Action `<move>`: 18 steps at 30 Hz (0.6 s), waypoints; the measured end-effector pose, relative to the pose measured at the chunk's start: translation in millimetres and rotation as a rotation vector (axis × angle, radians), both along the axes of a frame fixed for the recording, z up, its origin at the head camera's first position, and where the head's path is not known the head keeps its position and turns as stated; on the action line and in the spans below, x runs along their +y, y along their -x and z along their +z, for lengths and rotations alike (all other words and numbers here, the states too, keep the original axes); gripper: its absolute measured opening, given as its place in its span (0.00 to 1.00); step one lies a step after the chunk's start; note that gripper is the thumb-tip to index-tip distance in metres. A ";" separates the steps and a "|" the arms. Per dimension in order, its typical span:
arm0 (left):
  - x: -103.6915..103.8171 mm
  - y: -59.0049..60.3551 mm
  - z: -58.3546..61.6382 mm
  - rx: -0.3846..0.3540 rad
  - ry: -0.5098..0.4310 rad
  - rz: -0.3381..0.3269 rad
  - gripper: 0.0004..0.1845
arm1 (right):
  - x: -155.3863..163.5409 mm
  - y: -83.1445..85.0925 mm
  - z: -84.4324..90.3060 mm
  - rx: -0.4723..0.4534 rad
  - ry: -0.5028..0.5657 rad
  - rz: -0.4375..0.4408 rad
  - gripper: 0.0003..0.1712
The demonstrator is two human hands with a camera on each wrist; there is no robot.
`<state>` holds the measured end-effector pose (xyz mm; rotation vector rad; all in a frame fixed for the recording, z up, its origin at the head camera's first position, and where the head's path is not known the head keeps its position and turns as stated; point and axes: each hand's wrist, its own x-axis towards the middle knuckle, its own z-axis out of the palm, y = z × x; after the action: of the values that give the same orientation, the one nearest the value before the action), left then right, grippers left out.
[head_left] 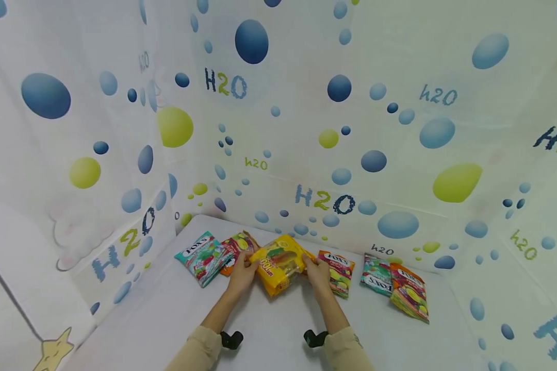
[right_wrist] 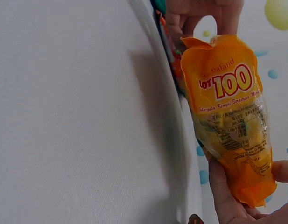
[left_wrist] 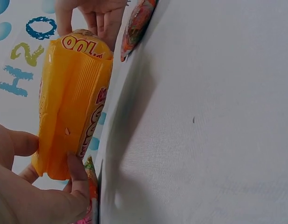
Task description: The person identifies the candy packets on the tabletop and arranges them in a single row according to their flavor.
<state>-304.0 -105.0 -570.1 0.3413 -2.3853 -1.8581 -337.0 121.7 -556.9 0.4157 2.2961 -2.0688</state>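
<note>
From the head view, the left hand [head_left: 242, 274] and the right hand [head_left: 317, 273] each grip one end of a glossy yellow plastic candy bag [head_left: 279, 263], lifted just above the white cloth table [head_left: 269, 330] between red and green Fox's candy packets [head_left: 204, 256]. The left wrist view shows thumb and fingers [left_wrist: 77, 173] curled round the bag's crimped end. The right wrist view shows fingers [right_wrist: 221, 191] pinching the opposite end.

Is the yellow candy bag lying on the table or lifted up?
Lifted up: the yellow plastic candy bag hangs between the left hand and right hand, clear of the white table.
</note>
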 end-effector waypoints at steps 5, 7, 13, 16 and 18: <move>-2.9 -5.2 0.1 0.011 -0.010 0.014 0.17 | -2.7 -0.7 0.2 0.003 -0.026 0.004 0.38; -4.2 -8.2 0.9 0.015 -0.007 0.018 0.17 | -3.9 -1.4 0.9 0.006 -0.033 0.010 0.38; -9.1 -16.5 3.4 0.010 -0.006 0.043 0.17 | -9.5 -4.6 4.4 0.036 0.039 0.069 0.36; -11.9 -20.7 6.5 0.015 -0.019 0.052 0.18 | -13.7 -4.7 6.1 0.030 0.035 0.074 0.37; -14.3 -23.5 9.0 0.016 -0.027 0.058 0.19 | -17.0 -4.9 7.3 0.030 0.029 0.078 0.36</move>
<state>-280.5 -119.2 -561.2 0.3916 -2.3162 -1.8620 -332.1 104.7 -549.6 0.2919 2.2567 -2.0830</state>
